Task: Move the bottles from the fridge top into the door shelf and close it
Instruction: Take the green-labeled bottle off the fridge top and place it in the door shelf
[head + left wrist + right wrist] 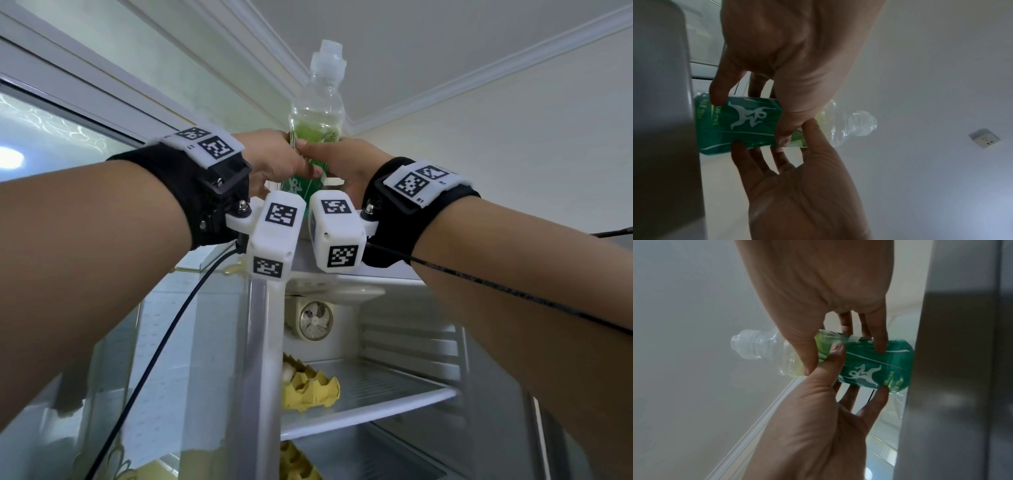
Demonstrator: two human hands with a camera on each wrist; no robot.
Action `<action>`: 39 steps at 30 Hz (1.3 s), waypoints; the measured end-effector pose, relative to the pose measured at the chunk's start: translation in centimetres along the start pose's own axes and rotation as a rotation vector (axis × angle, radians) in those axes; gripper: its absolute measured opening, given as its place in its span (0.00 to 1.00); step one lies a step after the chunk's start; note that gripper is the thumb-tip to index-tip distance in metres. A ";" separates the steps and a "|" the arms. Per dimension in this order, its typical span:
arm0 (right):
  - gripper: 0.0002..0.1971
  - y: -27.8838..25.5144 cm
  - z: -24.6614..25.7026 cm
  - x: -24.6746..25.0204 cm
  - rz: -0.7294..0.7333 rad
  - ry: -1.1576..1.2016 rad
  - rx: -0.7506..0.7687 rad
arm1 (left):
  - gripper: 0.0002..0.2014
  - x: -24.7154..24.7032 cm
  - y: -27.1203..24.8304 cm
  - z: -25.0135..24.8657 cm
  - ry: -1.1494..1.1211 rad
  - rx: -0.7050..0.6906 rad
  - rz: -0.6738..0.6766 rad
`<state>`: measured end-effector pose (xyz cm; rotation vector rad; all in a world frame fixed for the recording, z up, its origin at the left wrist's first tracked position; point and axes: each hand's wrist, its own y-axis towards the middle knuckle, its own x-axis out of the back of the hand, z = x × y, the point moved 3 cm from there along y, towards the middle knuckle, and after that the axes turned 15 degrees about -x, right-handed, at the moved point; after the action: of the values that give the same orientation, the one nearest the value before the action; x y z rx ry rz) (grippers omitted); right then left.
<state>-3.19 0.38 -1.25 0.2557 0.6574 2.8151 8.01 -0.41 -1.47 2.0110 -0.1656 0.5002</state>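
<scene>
A clear bottle [317, 126] with a green label [748, 123] and a clear cap stands upright at the front of the fridge top [346, 274]. My left hand [274, 157] grips its labelled middle from the left. From the right, my right hand [346, 161] grips the same spot, and the two thumbs meet on the front of the label. The left wrist view has my left hand [797, 186] low and my right hand [789, 48] high. In the right wrist view my right hand [813, 418] is low. The wrist cameras hide the bottle's base in the head view.
The fridge stands open below my arms, with its door [191, 342] swung out to the left. Yellow egg cartons [308, 387] lie on a wire shelf [394, 387], and a round dial [315, 320] sits above them. Black cables [164, 342] hang from both wrists.
</scene>
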 end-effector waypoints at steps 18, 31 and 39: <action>0.21 -14.5 0.6 14.8 -0.194 0.019 0.118 | 0.25 -11.3 -4.5 -13.4 -0.126 -0.229 -0.053; 0.29 -23.9 -3.8 25.5 -0.461 -0.177 0.022 | 0.25 -23.8 -11.2 -19.2 -0.416 -0.168 0.121; 0.41 -29.5 -6.9 29.5 -0.592 -0.284 -0.074 | 0.25 -30.7 -16.0 -21.1 -0.613 -0.084 0.312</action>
<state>-27.33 31.20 -17.37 0.3681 0.4661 2.1791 -20.39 22.70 -18.90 2.0080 -0.8687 0.0469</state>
